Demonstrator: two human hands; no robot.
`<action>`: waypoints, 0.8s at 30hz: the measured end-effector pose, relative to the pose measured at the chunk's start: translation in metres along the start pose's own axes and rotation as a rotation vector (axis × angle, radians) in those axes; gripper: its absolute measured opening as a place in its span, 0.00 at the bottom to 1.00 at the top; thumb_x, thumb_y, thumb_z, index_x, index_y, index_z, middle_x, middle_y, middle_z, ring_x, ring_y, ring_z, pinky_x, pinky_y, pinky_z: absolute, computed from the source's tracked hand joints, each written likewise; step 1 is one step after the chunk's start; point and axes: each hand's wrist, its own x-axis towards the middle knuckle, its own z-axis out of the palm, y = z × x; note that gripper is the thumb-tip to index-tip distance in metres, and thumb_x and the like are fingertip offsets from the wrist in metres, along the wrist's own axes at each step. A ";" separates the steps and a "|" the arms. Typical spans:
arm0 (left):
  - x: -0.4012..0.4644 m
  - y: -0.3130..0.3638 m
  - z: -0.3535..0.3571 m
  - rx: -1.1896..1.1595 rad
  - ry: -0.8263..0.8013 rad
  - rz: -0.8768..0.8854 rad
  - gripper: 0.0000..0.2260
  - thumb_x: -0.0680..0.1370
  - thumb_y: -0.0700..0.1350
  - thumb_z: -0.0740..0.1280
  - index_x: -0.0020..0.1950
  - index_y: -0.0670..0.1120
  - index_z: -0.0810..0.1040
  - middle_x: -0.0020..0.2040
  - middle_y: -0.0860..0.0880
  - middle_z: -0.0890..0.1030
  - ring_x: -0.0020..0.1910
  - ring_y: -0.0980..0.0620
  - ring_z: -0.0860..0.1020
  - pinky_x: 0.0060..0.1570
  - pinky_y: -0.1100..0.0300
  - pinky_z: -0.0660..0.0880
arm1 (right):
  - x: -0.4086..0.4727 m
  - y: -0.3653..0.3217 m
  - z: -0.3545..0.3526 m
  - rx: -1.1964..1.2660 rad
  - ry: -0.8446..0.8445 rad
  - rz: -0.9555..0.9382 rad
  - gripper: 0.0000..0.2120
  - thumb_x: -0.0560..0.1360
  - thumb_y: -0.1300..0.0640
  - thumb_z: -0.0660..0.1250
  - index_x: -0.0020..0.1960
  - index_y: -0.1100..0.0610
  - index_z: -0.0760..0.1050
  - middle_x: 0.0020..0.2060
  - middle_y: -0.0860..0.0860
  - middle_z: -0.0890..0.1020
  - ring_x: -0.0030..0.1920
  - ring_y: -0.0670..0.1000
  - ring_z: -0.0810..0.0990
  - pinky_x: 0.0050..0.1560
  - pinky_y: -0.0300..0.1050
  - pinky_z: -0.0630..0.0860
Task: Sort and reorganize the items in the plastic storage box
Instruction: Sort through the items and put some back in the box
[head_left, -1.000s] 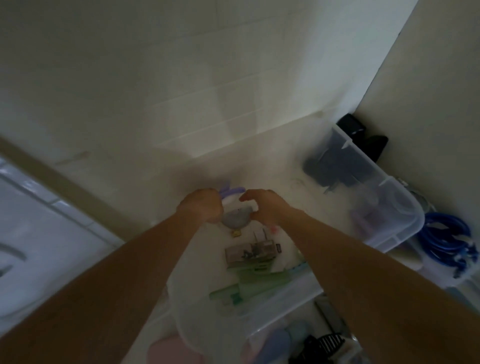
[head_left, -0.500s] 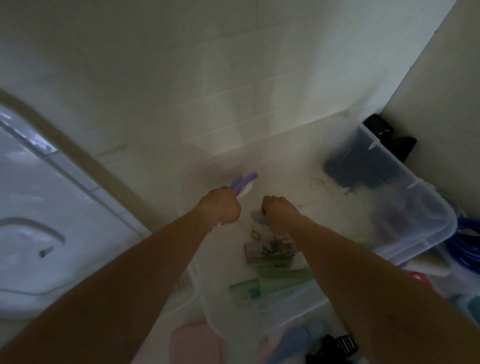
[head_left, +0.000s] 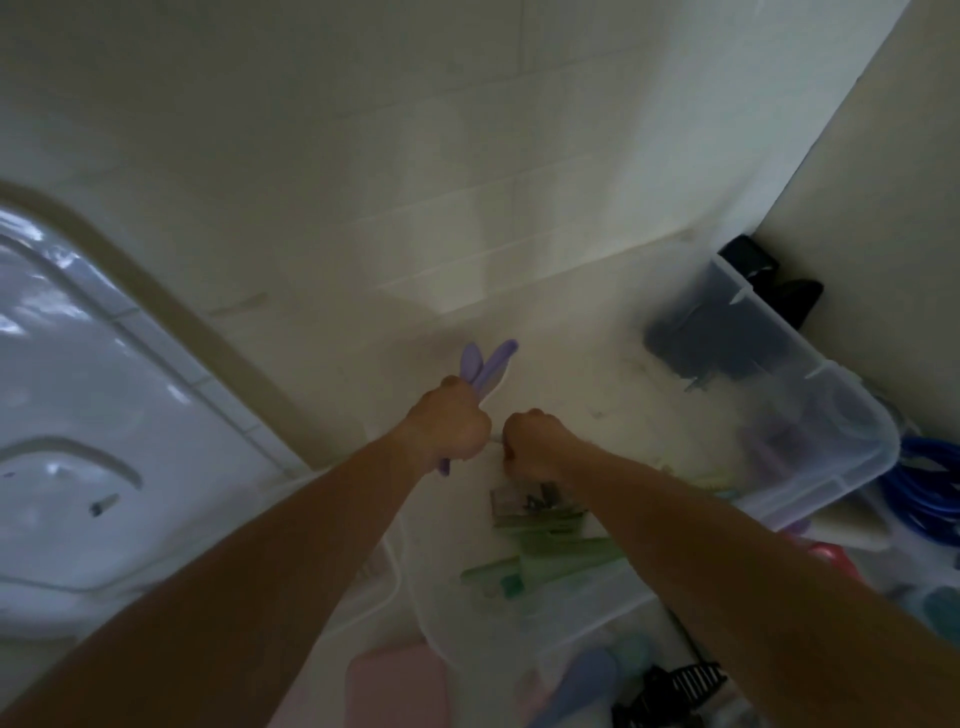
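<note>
**Both hands fisted over the clear storage box**

The left hand is curled tight around a bundle of purple utensils. Their flat ends fan out beyond the knuckles on the far side, and a short purple stub shows below the fist on the near side. Just to its right, close but not plainly touching, the right hand is also curled into a fist. Something small and pale shows at its left edge, but the picture is too blurred to tell whether the fingers hold it.

Both hands hover over the plastic storage box, a clear tub that runs from near centre to the far right corner of the scene. Inside it, under the right forearm, lie green tubes stacked roughly side by side, and a small grey packet sits just beyond them. At the far right end of the box a dark bundle rests against the wall of the tub.

To the left stands a white appliance lid with a curved rim. A blue coiled hose lies to the right of the box. Near the bottom edge are a pink case and a black comb-like clip. A pale tiled wall fills the far side.
</note>
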 end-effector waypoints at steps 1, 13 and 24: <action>0.001 -0.002 0.001 -0.072 0.016 -0.006 0.16 0.76 0.39 0.62 0.62 0.34 0.68 0.52 0.37 0.79 0.40 0.40 0.83 0.30 0.52 0.79 | -0.003 -0.001 -0.011 0.081 0.006 0.054 0.15 0.73 0.55 0.67 0.56 0.63 0.76 0.53 0.60 0.81 0.55 0.60 0.80 0.49 0.44 0.75; -0.078 0.084 0.025 -1.040 -0.598 -0.012 0.14 0.79 0.39 0.66 0.62 0.33 0.77 0.55 0.37 0.83 0.49 0.41 0.82 0.44 0.47 0.81 | -0.214 0.071 -0.113 2.176 -0.018 0.175 0.17 0.74 0.57 0.59 0.55 0.65 0.77 0.49 0.63 0.80 0.47 0.61 0.79 0.44 0.49 0.74; -0.106 0.168 0.095 -0.909 -0.818 0.059 0.06 0.80 0.36 0.63 0.54 0.37 0.78 0.48 0.40 0.85 0.42 0.45 0.86 0.39 0.53 0.84 | -0.360 0.208 -0.053 2.429 0.434 0.288 0.27 0.78 0.42 0.57 0.60 0.65 0.75 0.46 0.62 0.81 0.38 0.57 0.81 0.34 0.42 0.77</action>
